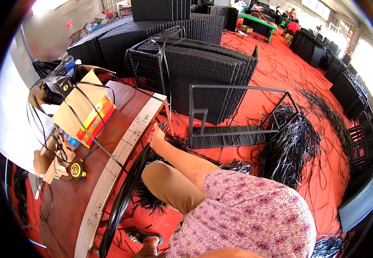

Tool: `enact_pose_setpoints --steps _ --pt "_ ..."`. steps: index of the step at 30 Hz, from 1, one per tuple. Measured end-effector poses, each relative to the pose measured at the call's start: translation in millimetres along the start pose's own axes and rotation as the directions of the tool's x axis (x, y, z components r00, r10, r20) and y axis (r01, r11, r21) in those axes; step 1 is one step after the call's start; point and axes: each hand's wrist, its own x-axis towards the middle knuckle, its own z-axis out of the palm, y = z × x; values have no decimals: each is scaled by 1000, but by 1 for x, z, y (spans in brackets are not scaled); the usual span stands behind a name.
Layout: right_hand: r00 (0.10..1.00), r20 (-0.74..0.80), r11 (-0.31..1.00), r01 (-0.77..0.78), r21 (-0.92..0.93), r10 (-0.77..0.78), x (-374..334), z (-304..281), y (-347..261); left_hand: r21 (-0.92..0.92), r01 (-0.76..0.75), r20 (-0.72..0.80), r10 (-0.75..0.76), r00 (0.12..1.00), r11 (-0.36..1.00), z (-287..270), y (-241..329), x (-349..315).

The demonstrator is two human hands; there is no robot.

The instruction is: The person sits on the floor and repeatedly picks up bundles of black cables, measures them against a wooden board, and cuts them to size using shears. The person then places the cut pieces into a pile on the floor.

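Note:
My right hand [156, 135] reaches past the table's edge, its fingers closed around the upper end of a bundle of long flat black strips [125, 193]. Short strip ends poke out just above the fingers. From there the bundle hangs down along the table side to the lower edge of the view. Of my left arm [229, 253] only a bit of skin shows at the bottom, and its hand is out of sight. Beside the bundle stands the table's pale edge board [122, 159], which bears pencil marks.
On the brown table [66, 206] are an open cardboard box [78, 107] and a yellow-black tape measure [78, 170]. A black metal frame [238, 87] with a woven panel, stacked woven black panels [208, 73] and a heap of loose strips [287, 146] occupy the red floor [277, 64].

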Motion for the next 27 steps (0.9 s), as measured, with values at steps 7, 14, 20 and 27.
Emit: enact_pose_setpoints --steps 7,14,20,27 --pt "986 -159 997 40 -71 -51 7 -39 8 7 30 24 -31 999 1000 0 -2 -1" --pt "994 -73 991 70 -115 -79 5 -24 1 16 37 24 -38 999 999 5 2 6" --pt "995 -72 990 59 -130 -68 0 -26 11 18 45 24 -45 999 999 5 3 2" --pt "995 -60 988 75 -135 -84 -8 -27 11 23 41 23 -42 999 999 4 4 -2"
